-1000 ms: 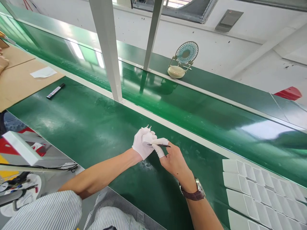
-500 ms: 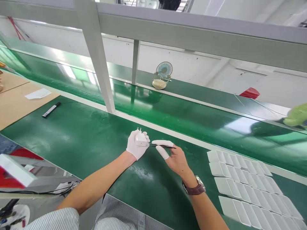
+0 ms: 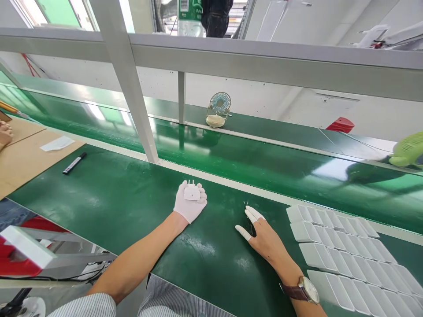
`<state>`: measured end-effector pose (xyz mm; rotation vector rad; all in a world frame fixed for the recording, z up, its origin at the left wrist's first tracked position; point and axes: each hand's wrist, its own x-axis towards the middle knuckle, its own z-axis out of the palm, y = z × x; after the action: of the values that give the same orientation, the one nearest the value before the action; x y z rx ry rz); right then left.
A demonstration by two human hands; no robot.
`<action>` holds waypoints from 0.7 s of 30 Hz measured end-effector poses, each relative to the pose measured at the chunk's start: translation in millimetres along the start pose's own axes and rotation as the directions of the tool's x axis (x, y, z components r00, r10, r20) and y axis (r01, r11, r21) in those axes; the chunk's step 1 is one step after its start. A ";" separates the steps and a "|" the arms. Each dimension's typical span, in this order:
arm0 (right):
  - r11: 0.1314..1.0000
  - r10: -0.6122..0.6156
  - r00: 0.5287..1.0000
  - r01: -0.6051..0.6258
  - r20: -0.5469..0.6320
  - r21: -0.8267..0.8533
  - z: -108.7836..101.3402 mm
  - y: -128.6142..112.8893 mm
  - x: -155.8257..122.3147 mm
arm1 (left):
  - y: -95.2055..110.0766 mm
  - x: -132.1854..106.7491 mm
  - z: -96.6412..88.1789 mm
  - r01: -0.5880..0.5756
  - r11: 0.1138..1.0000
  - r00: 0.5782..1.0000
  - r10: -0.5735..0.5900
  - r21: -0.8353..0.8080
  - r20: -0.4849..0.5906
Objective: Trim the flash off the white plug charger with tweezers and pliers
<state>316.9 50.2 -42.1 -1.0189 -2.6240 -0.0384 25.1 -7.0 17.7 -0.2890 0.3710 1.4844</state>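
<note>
Right hand (image 3: 264, 240) has swung outward; thumb and fingers now spread. Left hand (image 3: 186, 208) stays curled around the white plug (image 3: 191, 193), seated in its palm. Dark thin tool (image 3: 253, 230) sits by the right fingers, off the plug; can't tell if they touch it. Reads as tool work on the plug paused or done.

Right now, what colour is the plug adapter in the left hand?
The plug adapter in the left hand is white; the head view shows it best.
</note>
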 end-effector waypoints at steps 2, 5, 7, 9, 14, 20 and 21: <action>1.000 -0.012 1.000 0.012 -0.006 -0.014 -4.2 -1.7 1.8 | 0.2 0.1 0.0 0.000 1.000 1.000 0.000 -0.009 -0.001; 1.000 -0.016 0.998 0.015 -0.061 -0.014 -13.0 -9.6 11.1 | 0.5 1.0 -0.8 0.003 1.000 1.000 -0.003 -0.022 -0.004; 0.999 -0.042 0.994 0.042 -0.102 0.005 -18.1 -18.7 20.8 | 0.7 2.0 -1.6 0.002 1.000 1.000 -0.002 -0.029 -0.007; 0.995 -0.085 0.987 0.091 -0.139 0.039 -21.3 -29.4 32.3 | 0.6 3.0 -2.3 0.004 0.999 1.000 -0.004 -0.037 0.000; 0.970 -0.157 0.964 0.192 -0.215 0.148 -21.8 -51.9 59.7 | 1.0 4.7 -2.9 0.011 0.998 1.000 -0.010 -0.059 0.012; 0.946 -0.165 0.968 0.210 -0.189 0.248 -19.8 -65.0 69.9 | 3.0 4.6 -3.3 0.013 0.996 1.000 -0.012 -0.085 0.013; 0.940 -0.163 0.969 0.210 -0.187 0.268 -19.3 -66.4 69.2 | 3.0 4.6 -3.6 0.012 0.996 1.000 -0.011 -0.086 0.012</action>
<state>230.7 43.1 3.6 -0.6382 -2.4758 0.2006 22.1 -4.2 12.7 -0.3510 0.2958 1.4920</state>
